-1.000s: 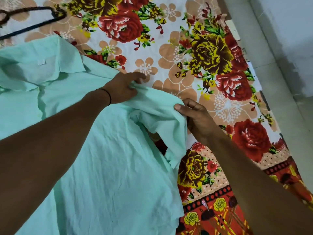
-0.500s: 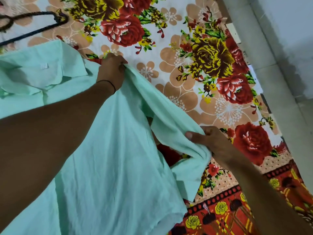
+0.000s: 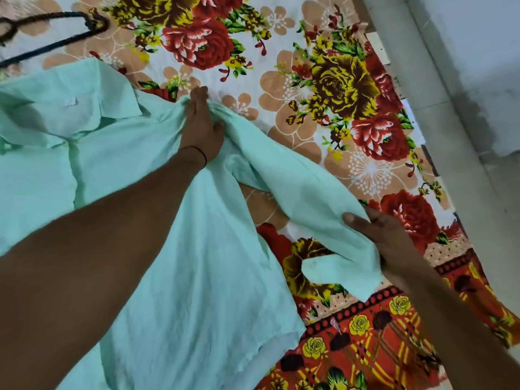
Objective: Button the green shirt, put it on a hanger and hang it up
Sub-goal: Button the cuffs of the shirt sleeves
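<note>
A pale green shirt [image 3: 197, 263] lies spread front-up on a flowered bedsheet, its collar [image 3: 67, 108] at the upper left. My left hand [image 3: 201, 128] grips the cloth at the shoulder seam of the right-side sleeve. My right hand [image 3: 385, 237] pinches the outer end of that sleeve [image 3: 304, 187], which stretches out diagonally between the two hands. A black hanger [image 3: 56, 35] lies on the sheet above the collar, partly cut off by the left edge.
The flowered bedsheet [image 3: 323, 88] covers the bed. Its edge runs diagonally down the right side, beside a grey tiled floor [image 3: 464, 136] and a pale wall [image 3: 484, 38].
The sleeve was bunched between my hands; now it is pulled out straight. My left hand slid up to the shoulder and my right hand drew the sleeve end down and to the right.
</note>
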